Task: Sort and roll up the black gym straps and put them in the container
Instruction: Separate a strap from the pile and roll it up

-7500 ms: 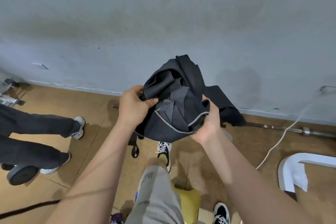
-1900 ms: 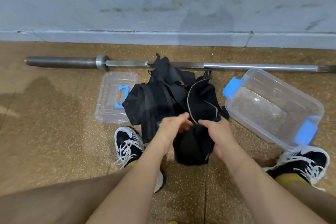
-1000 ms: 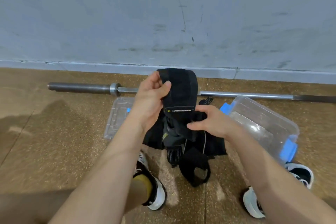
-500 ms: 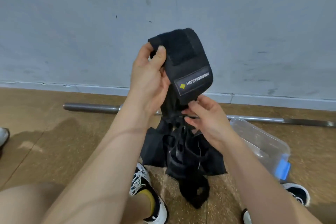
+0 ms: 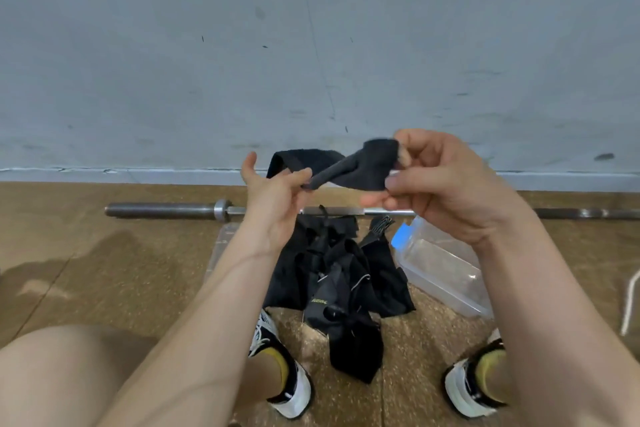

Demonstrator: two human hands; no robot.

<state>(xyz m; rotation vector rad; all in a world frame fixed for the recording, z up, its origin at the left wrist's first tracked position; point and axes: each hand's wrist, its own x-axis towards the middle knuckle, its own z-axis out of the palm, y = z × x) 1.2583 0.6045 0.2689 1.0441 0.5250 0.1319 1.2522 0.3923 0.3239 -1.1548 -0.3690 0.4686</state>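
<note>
1. One black strap is held up in the air between both hands, in front of the grey wall. It is a wide, flat band of dull fabric, twisted once near its middle, with its far end looping behind the left hand.
2. The left hand's fingers pinch the strap at the twist.
3. The right hand grips the other end, with its thumb and curled fingers closed on the fabric.
4. One tangled pile of more black straps lies on the floor below the hands. The bands overlap, so how many there are cannot be told. Thin pale edging and a small yellow logo show on some.
5. One clear container with a blue clip sits open just right of the pile, and nothing shows inside it.
6. One clear lid lies left of the pile, partly hidden by the left forearm.
7. One barbell lies along the wall behind the pile.
8. Two white-and-black shoes flank the pile's near end.
</note>
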